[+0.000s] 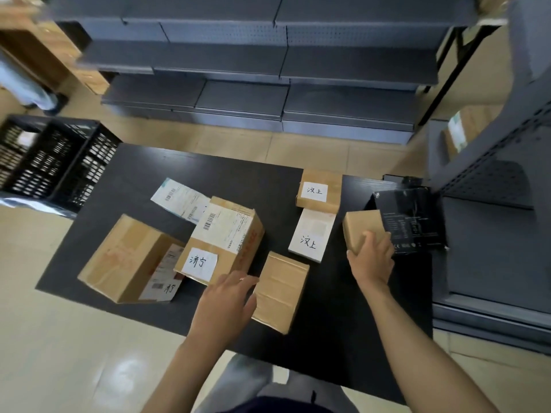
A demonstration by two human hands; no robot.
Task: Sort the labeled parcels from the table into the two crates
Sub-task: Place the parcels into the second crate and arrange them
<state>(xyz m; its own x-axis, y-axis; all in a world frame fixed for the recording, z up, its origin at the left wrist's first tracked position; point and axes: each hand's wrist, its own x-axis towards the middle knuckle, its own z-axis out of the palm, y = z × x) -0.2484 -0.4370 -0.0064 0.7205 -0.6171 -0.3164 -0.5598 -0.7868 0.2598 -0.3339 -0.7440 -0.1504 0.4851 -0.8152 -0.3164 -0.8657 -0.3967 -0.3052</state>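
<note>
Several parcels lie on the black table [143, 174]. My right hand [371, 257] grips a small brown box [360, 226] at the table's right side. My left hand [229, 296] rests with spread fingers on the near corner of a labeled cardboard parcel [222, 236], touching the plain brown parcel [281, 289] beside it. A large cardboard box [128, 257] sits to the left. A small labeled brown parcel [319, 190] and a white labeled parcel [311, 236] lie further back. A flat white mailer [179, 199] lies behind the labeled parcel.
A black plastic crate [53, 162] stands on the floor left of the table. A black box [408, 222] sits at the table's right edge. Grey metal shelving [268, 70] fills the back, and another shelf unit [492, 189] stands close on the right.
</note>
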